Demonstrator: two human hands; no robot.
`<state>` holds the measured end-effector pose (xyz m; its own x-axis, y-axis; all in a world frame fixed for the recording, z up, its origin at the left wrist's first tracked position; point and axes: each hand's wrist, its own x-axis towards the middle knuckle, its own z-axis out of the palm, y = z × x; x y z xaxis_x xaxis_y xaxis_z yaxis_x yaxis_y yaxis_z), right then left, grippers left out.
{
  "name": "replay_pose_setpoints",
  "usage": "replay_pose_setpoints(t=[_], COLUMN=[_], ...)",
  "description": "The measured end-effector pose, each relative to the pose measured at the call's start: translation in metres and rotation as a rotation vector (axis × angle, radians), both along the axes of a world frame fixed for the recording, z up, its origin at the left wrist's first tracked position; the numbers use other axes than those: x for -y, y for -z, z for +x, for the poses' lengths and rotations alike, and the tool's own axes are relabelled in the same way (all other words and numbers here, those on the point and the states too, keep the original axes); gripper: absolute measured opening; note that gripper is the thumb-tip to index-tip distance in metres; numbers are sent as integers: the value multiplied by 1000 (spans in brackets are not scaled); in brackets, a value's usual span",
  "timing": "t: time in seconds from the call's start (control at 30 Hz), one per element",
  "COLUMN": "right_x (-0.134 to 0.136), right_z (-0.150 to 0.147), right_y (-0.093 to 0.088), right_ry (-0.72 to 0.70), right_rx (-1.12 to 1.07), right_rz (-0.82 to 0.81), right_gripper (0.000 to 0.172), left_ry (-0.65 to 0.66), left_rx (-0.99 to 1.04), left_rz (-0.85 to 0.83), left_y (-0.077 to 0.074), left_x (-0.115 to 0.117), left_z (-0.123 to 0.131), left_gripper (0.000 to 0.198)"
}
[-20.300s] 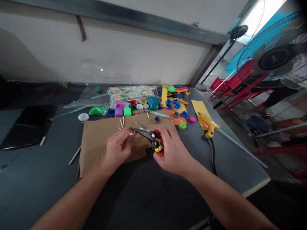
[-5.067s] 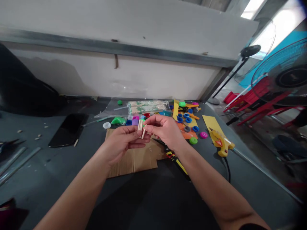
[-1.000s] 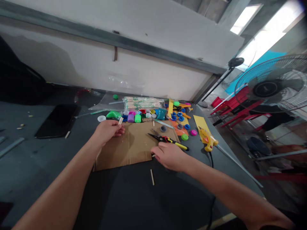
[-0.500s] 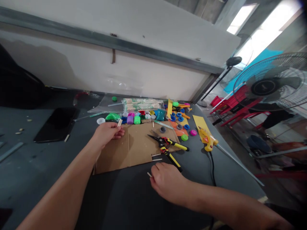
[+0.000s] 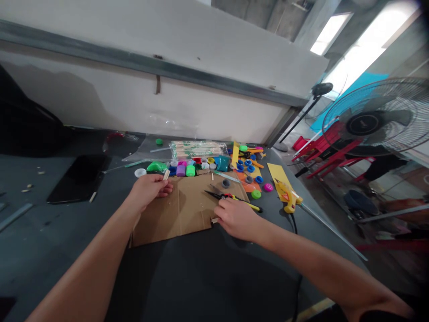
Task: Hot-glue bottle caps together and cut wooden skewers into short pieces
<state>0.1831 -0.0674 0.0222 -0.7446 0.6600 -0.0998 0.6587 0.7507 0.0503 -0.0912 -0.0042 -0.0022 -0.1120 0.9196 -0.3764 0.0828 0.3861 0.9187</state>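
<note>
Over the left part of a brown cardboard sheet (image 5: pixel 187 205), my left hand (image 5: pixel 150 190) pinches short wooden stick pieces (image 5: pixel 166 175) upright between thumb and fingers. My right hand (image 5: pixel 236 219) is closed at the sheet's front right edge, with a small pale stick piece (image 5: pixel 215 220) at its fingertips. It covers part of the black pliers (image 5: pixel 214 195) with yellow and red handles. A grey cap (image 5: pixel 226 183) and a thin stick piece lie on the cardboard beyond the pliers.
Behind the cardboard are colourful caps (image 5: pixel 190 170) and a bag of wooden sticks (image 5: pixel 197 149). A yellow glue gun (image 5: pixel 291 201) with a cord lies right. A black phone (image 5: pixel 77 179) is at left. A fan (image 5: pixel 365 123) stands beyond the table's right edge.
My right hand has moved up and slightly right, from the bare table in front onto the cardboard's edge and the pliers. My left hand keeps its hold on the stick pieces.
</note>
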Motion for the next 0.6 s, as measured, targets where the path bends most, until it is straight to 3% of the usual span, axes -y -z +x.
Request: replay_pose_setpoints(t=[0.2,0.3,0.47,0.6], right_x=[-17,-24,-32,-32], right_z=[-1,-3,-12,-20], right_y=[-4,-10,-6,8], right_ry=[107,208,467,495], right_rx=[-98,-323,-955,-1238], right_rz=[-208,-257,-348,-655], right_gripper=[19,16,15,21], left_ry=[-1,26,321,464], left_rx=[-44,11,312,395], left_rz=[45,93,18,-44], left_y=[-6,-12,-14,-12], left_x=[0,7,32,44], left_z=[6,23,66,84], left_gripper=[6,5,18,25])
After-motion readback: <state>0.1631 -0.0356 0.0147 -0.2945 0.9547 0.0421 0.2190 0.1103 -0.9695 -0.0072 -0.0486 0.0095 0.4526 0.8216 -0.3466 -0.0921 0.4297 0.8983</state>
